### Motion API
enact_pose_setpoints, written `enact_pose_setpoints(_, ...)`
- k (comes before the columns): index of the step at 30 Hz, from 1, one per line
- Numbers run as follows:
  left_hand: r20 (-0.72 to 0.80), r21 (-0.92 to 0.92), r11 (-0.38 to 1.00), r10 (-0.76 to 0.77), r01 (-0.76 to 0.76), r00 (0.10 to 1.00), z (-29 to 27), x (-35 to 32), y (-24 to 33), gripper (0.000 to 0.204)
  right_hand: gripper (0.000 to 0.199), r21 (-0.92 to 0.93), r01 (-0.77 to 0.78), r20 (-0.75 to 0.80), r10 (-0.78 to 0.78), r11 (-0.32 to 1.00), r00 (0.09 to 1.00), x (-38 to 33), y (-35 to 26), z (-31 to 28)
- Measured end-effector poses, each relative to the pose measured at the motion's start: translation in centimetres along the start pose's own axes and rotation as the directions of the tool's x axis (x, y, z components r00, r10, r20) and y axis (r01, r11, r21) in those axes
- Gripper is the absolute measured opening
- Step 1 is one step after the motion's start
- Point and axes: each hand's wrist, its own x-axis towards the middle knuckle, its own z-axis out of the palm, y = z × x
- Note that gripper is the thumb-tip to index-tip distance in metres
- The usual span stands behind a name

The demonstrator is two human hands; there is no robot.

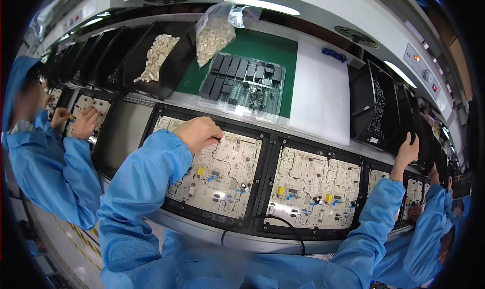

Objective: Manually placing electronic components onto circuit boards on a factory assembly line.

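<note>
My left hand [200, 133] is closed in a pinch over the upper part of a cream circuit board [230, 175] in a black frame. A small dark component [217, 139] shows at its fingertips. Yellow, blue and black parts stand on this board. Out to the right, my right hand [407, 151] is raised beside a black bin [391, 132] of small black parts. Its fingers are bent together; whatever they hold blends into the dark background. Between my arms, a second black frame [265, 188] carries more populated circuit boards [313, 188].
A clear tray [277, 94] of black components lies on the green mat [288, 46]. Beside it are a bag of cream parts [214, 39] and a black bin [174, 74] with similar pieces. A black cable [288, 222] crosses the front edge. Co-workers [45, 152] sit on both sides.
</note>
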Motion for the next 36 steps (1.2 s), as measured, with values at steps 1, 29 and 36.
enact_pose_setpoints(1, 0.041, -0.031, 0.998, -0.044, 0.046, 0.998, -0.2, 0.1, 0.1, 0.015, 0.035, -0.024, -0.048, -0.017, 0.047, 0.999, 0.999, 0.4, -0.6, -0.9)
enact_pose_setpoints(29, -0.090, 0.619, 0.781, 0.182, -0.088, 0.979, 0.7, 8.8, -3.2, 0.024, 0.019, 0.557, -0.053, 0.104, -0.006, 0.829, 0.995, -8.5, -17.1, -22.1)
enact_pose_setpoints(36, -0.164, 0.650, 0.757, 0.234, -0.073, 0.958, 1.3, 8.8, -3.0, 0.005, 0.018, 0.580, -0.017, 0.139, -0.079, 0.814, 0.987, -12.5, -25.2, -12.6)
